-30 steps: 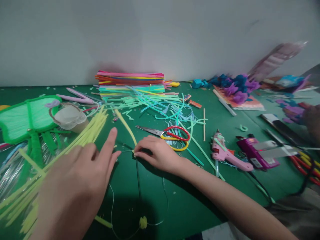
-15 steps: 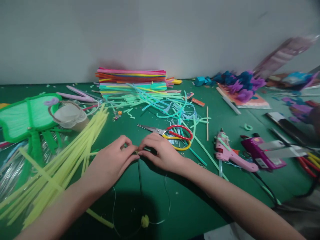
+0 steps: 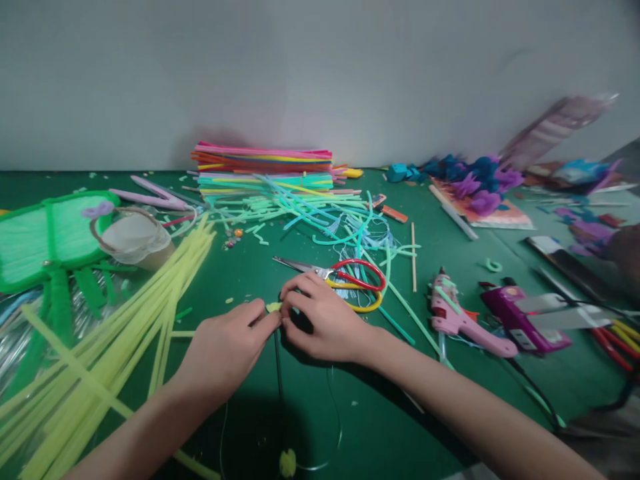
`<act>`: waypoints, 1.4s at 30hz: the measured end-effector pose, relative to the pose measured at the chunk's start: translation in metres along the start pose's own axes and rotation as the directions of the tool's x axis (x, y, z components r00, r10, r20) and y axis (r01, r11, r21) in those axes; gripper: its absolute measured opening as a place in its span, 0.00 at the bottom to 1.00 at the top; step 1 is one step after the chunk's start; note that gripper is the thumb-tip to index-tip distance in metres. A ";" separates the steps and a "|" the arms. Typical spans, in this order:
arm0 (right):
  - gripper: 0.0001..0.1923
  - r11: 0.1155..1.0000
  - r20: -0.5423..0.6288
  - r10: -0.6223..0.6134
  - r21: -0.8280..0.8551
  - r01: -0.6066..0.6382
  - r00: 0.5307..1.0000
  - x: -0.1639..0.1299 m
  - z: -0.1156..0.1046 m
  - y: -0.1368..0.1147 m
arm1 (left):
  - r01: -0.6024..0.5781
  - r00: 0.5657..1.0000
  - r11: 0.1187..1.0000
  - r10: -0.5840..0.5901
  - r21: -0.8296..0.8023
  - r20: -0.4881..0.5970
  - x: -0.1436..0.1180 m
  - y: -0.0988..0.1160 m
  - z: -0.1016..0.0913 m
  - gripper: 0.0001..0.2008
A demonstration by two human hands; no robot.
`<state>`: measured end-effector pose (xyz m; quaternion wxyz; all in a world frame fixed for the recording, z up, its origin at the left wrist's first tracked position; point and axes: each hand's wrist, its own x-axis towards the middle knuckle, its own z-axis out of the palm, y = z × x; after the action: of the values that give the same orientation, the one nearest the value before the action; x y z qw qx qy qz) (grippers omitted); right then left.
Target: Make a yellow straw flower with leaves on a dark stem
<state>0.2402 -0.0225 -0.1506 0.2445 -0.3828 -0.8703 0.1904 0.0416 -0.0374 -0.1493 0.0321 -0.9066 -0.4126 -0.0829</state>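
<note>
My left hand and my right hand meet at the middle of the green table. Together their fingertips pinch a small pale-yellow piece at the top of a thin dark wire stem that runs toward me. A small yellow pompom lies at the near edge with a loop of thin clear thread around it. Red and yellow scissors lie just beyond my right hand.
A bundle of yellow-green pipe cleaners fans out on the left beside a green fuzzy shape and a tape roll. Stacked coloured pipe cleaners sit at the back. A pink glue gun and a purple tool lie right.
My left hand came in from the lower left, closed its spread fingers and joined my right hand on the small yellow piece. My right hand curled tighter around it.
</note>
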 end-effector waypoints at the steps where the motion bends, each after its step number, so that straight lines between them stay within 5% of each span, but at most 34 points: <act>1: 0.04 1.000 -0.003 -0.002 0.000 0.002 1.000 0.000 0.000 0.001 | -0.001 1.000 1.000 0.001 0.003 -0.021 0.000 0.000 0.001 0.11; 8: 0.02 0.998 -0.005 0.025 0.051 -0.024 1.000 0.001 -0.002 0.008 | -0.007 0.995 1.000 0.008 0.006 -0.096 0.003 -0.007 0.001 0.10; 23: 0.02 0.980 -0.020 0.147 0.139 -0.143 0.989 0.001 -0.002 0.010 | 0.001 1.000 0.973 -0.001 -0.231 0.001 0.000 -0.018 0.001 0.09; 29: 0.03 0.991 -0.014 0.092 0.094 -0.091 0.996 0.001 -0.004 0.008 | 0.067 0.998 0.960 -0.061 -0.272 0.031 0.002 -0.020 0.000 0.08; 34: 0.11 0.987 0.044 0.087 0.133 -0.093 0.995 0.003 -0.005 0.011 | 0.033 0.999 0.957 -0.029 -0.287 0.016 0.005 -0.020 0.002 0.10; 42: 0.11 1.000 0.054 -0.019 0.018 0.018 0.998 0.005 -0.001 0.015 | -0.020 0.998 0.961 0.002 -0.277 -0.064 0.006 -0.019 0.007 0.09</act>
<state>0.2463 -0.0090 -0.1555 0.2260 -0.3673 -0.8785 0.2057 0.0322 -0.0197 -0.1553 -0.0817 -0.9014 -0.3906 -0.1681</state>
